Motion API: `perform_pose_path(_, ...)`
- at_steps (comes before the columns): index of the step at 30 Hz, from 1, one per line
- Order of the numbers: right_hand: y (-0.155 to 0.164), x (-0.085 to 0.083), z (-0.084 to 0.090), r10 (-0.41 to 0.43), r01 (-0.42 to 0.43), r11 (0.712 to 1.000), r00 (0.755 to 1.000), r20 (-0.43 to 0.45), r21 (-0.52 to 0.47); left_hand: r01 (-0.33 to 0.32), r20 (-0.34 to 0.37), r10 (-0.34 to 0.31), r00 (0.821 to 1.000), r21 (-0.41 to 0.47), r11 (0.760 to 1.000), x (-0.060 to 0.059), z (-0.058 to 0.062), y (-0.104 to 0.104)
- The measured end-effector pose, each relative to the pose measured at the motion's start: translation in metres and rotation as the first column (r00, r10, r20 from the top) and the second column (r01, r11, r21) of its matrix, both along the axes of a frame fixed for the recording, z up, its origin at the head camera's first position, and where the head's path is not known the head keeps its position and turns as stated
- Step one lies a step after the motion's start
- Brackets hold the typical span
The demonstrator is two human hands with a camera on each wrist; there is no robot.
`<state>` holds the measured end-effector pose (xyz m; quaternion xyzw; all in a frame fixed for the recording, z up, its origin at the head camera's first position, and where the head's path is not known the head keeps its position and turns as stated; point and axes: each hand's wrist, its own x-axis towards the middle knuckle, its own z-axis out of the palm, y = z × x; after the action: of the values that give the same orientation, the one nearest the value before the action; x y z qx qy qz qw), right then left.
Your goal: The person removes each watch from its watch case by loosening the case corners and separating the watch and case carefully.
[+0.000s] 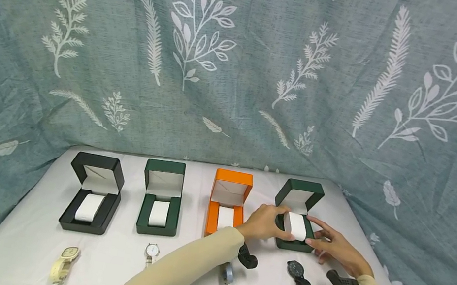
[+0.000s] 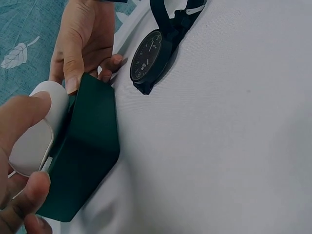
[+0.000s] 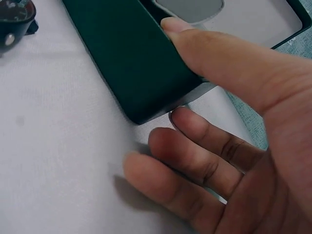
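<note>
At the right end of the row, a green watch box (image 1: 293,246) stands with its lid raised. My left hand (image 1: 263,223) pinches the white watch cushion (image 1: 297,226) between thumb and fingers. That cushion sits tilted and partly above the box's rim, as the left wrist view also shows. On the box's right side, my right hand (image 1: 339,250) holds it, thumb (image 3: 195,46) on the front rim and fingers by the side wall. A black watch (image 1: 300,278) lies on the table just in front of this box.
Leftward stand an orange box (image 1: 212,217), another green box (image 1: 144,214) and a black box (image 1: 109,216), all open with white cushions. Near the front lie a gold watch (image 1: 64,263), a white-dialled watch (image 1: 152,251) and a bluish watch (image 1: 228,273), partly behind my left sleeve. A patterned curtain (image 1: 249,66) hangs behind.
</note>
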<state>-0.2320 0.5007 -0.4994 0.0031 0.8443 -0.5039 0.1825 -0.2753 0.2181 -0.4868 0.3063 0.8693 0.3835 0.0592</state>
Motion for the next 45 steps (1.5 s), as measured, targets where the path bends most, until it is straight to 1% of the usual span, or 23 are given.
perform_pose_path(4,0.002,0.001,0.0,0.01,-0.01,1.0,1.0,-0.007,-0.006,0.001,-0.013,-0.001,1.0,0.006,1.0,-0.001,-0.004,0.006)
perform_pose_path(8,0.002,0.001,-0.001,0.017,-0.017,1.0,1.0,-0.012,-0.015,-0.003,-0.021,0.003,1.0,0.013,1.0,-0.001,-0.005,0.009)
perform_pose_path(16,-0.001,0.0,-0.005,0.032,-0.032,0.999,0.999,-0.012,-0.031,-0.027,-0.033,0.026,0.999,-0.019,0.999,0.002,-0.003,0.015)
perform_pose_path(22,0.003,-0.001,-0.001,0.055,-0.056,0.997,0.998,-0.019,-0.058,-0.058,-0.04,0.057,0.998,-0.021,0.998,0.002,-0.001,0.02)
perform_pose_path(25,0.006,-0.002,-0.001,0.063,-0.064,0.995,0.998,-0.006,-0.076,-0.071,-0.052,0.069,0.996,-0.031,0.997,0.002,-0.003,0.022)
perform_pose_path(32,0.012,0.002,-0.003,0.044,-0.042,0.996,0.999,0.027,-0.077,-0.067,-0.056,0.064,0.996,-0.058,0.996,0.007,-0.008,0.026)
perform_pose_path(36,0.015,0.004,-0.001,0.044,-0.041,0.995,0.999,0.027,-0.089,-0.076,-0.046,0.073,0.996,-0.061,0.995,0.008,-0.007,0.03)
perform_pose_path(40,0.014,0.004,0.0,0.065,-0.065,0.993,0.998,0.003,-0.104,-0.079,-0.038,0.077,0.996,-0.054,0.995,0.007,-0.005,0.03)
perform_pose_path(45,0.014,0.005,0.001,0.056,-0.054,0.993,0.998,0.015,-0.1,-0.057,-0.034,0.054,0.998,-0.063,0.996,0.009,-0.004,0.028)
